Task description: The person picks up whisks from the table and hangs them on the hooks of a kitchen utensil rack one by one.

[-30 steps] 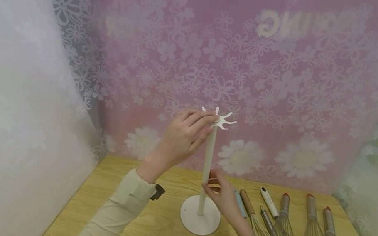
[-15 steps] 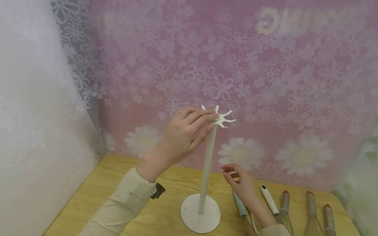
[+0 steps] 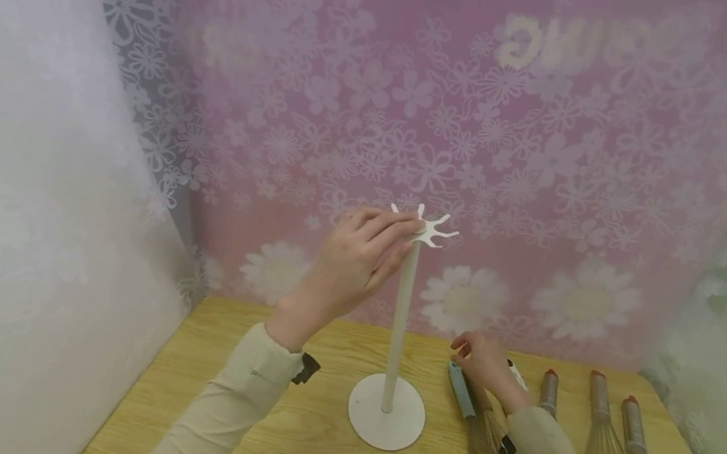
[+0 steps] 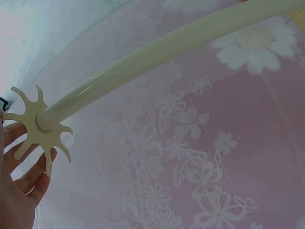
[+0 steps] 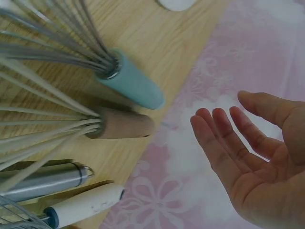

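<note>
A white stand (image 3: 400,323) with a round base and a star-like ring of hooks (image 4: 33,125) on top stands upright on the table. My left hand (image 3: 354,258) rests its extended fingers on the hook top; in the left wrist view they show behind the hooks, the thumb close to one hook tip. My right hand (image 3: 486,362) holds nothing. Its fingers are loosely bent close to a whisk with a teal handle (image 3: 461,393). Beside that lies a whisk with a brown wooden handle (image 5: 126,125), partly hidden by the right hand in the head view.
A steel handle (image 5: 47,181) and a white handle (image 5: 88,205) lie beside the wooden one. Several more whisks, such as one with a grey handle (image 3: 636,421), lie at the right of the wooden table (image 3: 288,449). Flowered curtains (image 3: 357,96) enclose the back and sides.
My right hand has let go of the stand's pole and moved right to the whisk handles, its sleeve now covering other whisks. My left hand stays on the hook top.
</note>
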The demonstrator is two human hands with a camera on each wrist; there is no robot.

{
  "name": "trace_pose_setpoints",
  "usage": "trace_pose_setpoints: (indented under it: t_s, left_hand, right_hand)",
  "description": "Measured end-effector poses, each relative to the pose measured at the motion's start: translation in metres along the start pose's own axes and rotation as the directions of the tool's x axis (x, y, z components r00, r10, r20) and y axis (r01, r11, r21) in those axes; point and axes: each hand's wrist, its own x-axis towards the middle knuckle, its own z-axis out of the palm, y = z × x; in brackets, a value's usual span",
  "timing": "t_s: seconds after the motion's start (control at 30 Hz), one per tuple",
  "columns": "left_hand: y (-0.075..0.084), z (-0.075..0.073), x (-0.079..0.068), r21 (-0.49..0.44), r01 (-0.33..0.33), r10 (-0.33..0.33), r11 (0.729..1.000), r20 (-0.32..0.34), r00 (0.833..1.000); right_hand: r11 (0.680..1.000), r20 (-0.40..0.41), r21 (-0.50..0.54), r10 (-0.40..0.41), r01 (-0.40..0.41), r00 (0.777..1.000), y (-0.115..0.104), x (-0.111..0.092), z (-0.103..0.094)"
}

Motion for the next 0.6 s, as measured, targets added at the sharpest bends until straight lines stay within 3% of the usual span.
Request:
trace_pose_setpoints:
  t_s: [0.23, 0.43, 0.6]
  left_hand:
    - [0.000, 0.001, 0.000, 0.013, -0.003, 0.003, 1.000, -0.004, 1.000]
    - [0.001, 0.001, 0.000, 0.014, -0.001, 0.001, 1.000, 0.001, 1.000]
    - [0.000, 0.001, 0.000, 0.009, 0.004, -0.004, 1.000, 0.000, 1.000]
  right_hand:
    - [0.996, 0.140, -0.029, 0.086, -0.083, 0.986, 0.018, -0.003, 0.012]
    - [0.991, 0.206, -0.075, 0.125, -0.112, 0.971, 0.026, -0.004, 0.019]
    - [0.983, 0.263, -0.012, 0.179, -0.183, 0.948, 0.023, -0.007, 0.020]
